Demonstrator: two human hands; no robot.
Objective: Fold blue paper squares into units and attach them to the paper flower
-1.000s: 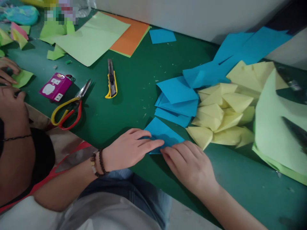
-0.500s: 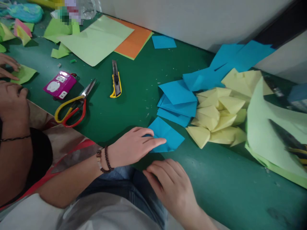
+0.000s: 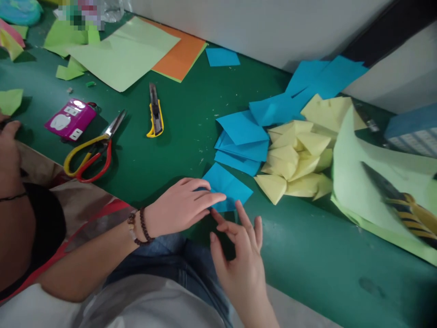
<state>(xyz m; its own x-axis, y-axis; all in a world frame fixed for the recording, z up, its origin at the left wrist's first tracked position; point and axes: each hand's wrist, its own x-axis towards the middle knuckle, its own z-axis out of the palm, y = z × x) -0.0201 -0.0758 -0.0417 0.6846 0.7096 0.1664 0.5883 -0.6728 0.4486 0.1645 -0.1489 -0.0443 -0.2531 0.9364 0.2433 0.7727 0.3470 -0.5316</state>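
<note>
A square of blue paper (image 3: 228,183) with crease lines lies on the green table in front of me. My left hand (image 3: 186,202) rests on its left part, the fingers stretched out and lying on the sheet; part of the paper is hidden beneath them. At the sheet's near edge is my right hand (image 3: 241,241), palm partly turned up, its fingers spread and the tips close to the paper. Just beyond lies a pile of blue paper pieces (image 3: 242,141), and right of that a heap of folded pale yellow papers (image 3: 300,164).
Scissors (image 3: 97,148), a yellow box cutter (image 3: 156,114) and a purple power adapter (image 3: 71,119) lie to the left. Light green (image 3: 126,54) and orange sheets (image 3: 182,57) lie at the back. Another person's hand (image 3: 8,141) is at far left; striped-handled shears (image 3: 403,205) lie right.
My right hand has opened from a loose curl and moved up to the paper's near edge. My left hand stays on the sheet. The whole view has shifted slightly.
</note>
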